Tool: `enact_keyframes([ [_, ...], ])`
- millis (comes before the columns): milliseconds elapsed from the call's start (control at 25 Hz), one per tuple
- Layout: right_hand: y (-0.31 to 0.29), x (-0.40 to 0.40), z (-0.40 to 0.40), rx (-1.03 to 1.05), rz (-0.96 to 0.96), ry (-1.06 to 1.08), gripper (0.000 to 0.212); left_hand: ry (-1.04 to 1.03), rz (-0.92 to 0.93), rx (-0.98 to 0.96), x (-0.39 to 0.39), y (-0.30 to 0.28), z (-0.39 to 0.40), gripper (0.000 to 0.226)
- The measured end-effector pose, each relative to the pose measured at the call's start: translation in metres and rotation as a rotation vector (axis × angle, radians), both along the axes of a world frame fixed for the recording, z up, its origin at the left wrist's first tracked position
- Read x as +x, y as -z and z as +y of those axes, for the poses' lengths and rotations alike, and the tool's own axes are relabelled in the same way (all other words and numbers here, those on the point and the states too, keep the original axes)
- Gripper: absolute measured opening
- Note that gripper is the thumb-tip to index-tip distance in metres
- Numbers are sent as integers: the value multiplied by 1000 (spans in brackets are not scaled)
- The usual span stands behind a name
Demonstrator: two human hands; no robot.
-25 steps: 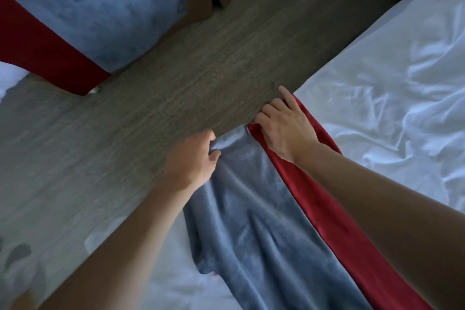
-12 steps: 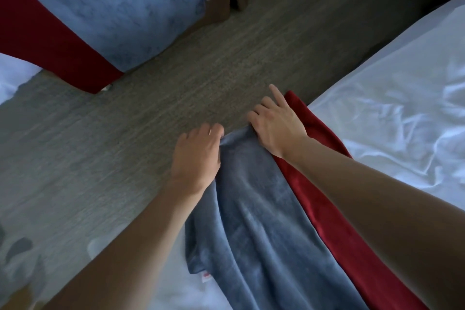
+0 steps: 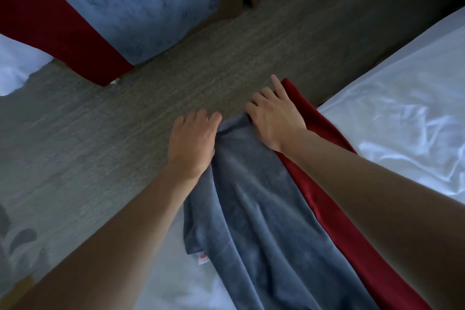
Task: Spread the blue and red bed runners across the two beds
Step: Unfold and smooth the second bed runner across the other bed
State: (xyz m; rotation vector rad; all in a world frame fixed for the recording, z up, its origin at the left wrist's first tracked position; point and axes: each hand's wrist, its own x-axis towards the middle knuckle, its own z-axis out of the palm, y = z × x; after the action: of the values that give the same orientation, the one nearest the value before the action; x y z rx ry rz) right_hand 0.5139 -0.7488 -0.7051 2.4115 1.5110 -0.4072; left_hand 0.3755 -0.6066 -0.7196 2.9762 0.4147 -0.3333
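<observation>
- Near bed (image 3: 407,98): blue-and-red runner (image 3: 264,209) lies across it, end draped over the edge toward the floor (image 3: 125,146).
- Left hand (image 3: 192,143) sits on the blue panel's left corner, fingers bent over the edge. Looks like a grip on the fabric, probably to pull the bunched side outward.
- Right hand (image 3: 275,121) lies on the seam where blue meets the red strip, fingers mostly straight; reads as pressing flat, not clasping. Likely pins the end while the left straightens.
- Blue panel is creased, left edge folded in, so not yet flat.
- Far bed (image 3: 15,63): second runner (image 3: 113,7) hangs over its side, looks spread.
- Hidden: fingertips past the edge, runner's far end, both beds cut off by frame.
</observation>
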Motion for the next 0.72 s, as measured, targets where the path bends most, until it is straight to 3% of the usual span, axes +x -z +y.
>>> enact_keyframes([
  [200,-13,-3,-41,19,2,121,31,-67,66,-38,2,16,6,19],
  [360,-31,-23,-60,35,-3,152,33,-66,37,-70,-19,-3,-16,30],
  [720,-85,-154,-21,167,192,-12,53,-277,-60,-151,-141,-71,-34,18],
])
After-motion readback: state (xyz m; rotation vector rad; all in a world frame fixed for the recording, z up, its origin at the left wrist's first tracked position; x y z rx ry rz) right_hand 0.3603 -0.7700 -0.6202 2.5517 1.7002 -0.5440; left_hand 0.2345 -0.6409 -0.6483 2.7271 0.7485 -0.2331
